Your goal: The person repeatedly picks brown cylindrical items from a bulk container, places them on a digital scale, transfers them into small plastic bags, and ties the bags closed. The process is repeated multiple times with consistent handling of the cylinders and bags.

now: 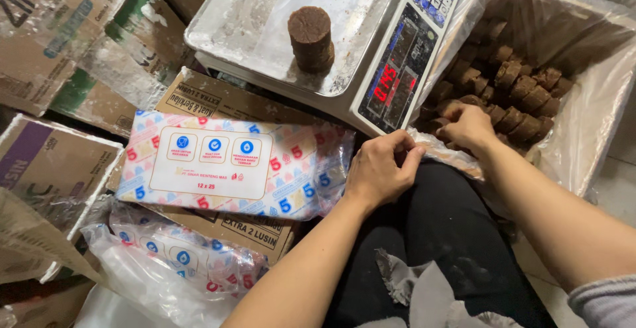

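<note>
Head view: the left hand (379, 169) hovers over the lap with its fingers (405, 160) curled and pressed together, pinching the edge of thin clear plastic just below the scale (311, 43). The right hand (469, 128) rests at the near rim of the lined box (596, 103), fingers curled down among the brown discs (517, 96); whether they grip one I cannot tell. To do this well, I judge the plastic should be kept taut between thumb and fingers and the discs lifted whole, since they look crumbly. A stack of discs (310, 38) stands on the scale pan, its red display lit. Left of the hands lies a flat rectangular bag pack (232, 165), white with red and blue print and three round blue symbols. More such packs (179, 255) lie below it, on brown cartons (59, 30).
</note>
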